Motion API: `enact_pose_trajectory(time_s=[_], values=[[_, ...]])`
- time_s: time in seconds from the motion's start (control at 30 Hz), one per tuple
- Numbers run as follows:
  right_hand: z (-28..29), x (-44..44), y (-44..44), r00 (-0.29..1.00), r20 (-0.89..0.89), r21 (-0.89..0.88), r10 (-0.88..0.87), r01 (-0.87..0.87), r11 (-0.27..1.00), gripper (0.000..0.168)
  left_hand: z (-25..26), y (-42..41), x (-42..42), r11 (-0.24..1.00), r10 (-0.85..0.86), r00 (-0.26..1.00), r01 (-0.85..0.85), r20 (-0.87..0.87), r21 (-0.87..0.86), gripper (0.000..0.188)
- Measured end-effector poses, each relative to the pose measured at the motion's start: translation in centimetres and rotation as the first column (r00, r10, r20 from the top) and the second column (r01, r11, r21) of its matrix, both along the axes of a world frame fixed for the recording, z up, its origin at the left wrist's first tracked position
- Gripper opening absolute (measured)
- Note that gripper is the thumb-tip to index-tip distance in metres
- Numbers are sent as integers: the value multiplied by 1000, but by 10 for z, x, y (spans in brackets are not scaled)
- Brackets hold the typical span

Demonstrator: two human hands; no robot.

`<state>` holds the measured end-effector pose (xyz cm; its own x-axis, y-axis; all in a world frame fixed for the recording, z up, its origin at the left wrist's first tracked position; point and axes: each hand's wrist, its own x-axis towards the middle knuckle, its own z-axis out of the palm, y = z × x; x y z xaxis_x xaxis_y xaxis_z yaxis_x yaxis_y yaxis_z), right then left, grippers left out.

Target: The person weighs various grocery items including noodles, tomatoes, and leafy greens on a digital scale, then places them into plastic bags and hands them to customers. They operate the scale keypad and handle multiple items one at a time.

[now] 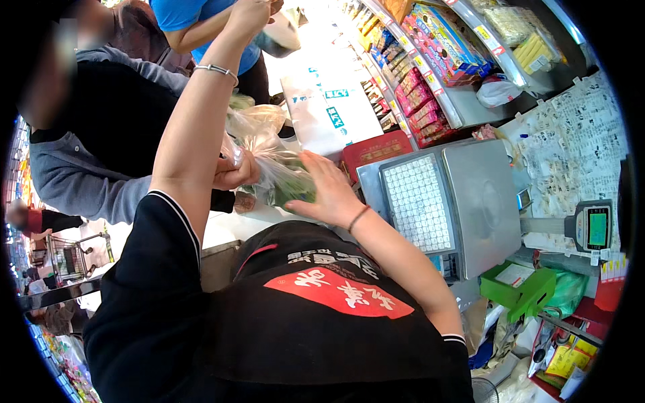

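My left arm stretches forward past a person in a grey sleeve, and my left hand is at the top edge, close to a blue-shirted person's arm. Its fingers are partly cut off, so what it holds is unclear. My right hand has thumb and fingers spread beside a clear plastic bag of leafy greens; whether it touches the bag is unclear. Another person's hand grips the gathered neck of that bag. Beyond it are more plastic-bagged goods.
Right of my right hand stands a weighing scale with a keypad, a metal pan and a lit display. A green box sits below it. Shelves of packaged snacks rise beyond. A shopping cart is far left.
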<state>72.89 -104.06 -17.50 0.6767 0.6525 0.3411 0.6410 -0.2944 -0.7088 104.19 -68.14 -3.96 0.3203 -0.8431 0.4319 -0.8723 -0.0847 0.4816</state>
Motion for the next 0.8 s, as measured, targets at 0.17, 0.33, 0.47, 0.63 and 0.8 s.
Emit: enact_pose_trajectory(time_s=[0.17,0.33,0.47,0.63,0.8], values=[[-12,9,30,994,-61,16,-96,97,995,52,24,-140,-121,413,840,415,-907,-349,-84,19],[3,12,14,955,-267,118,-127,163,979,23,70,-196,-280,831,490,846,-526,-209,-180,20],[38,12,-7,946,-282,198,-158,219,955,18,31,-194,-369,984,149,327,40,-933,171,18],[76,14,-73,932,-243,226,-268,323,919,22,-22,-194,-383,784,576,112,-356,-810,508,28],[129,5,-184,876,-203,453,-437,479,752,31,-42,-229,-343,645,698,391,-707,-600,291,34]])
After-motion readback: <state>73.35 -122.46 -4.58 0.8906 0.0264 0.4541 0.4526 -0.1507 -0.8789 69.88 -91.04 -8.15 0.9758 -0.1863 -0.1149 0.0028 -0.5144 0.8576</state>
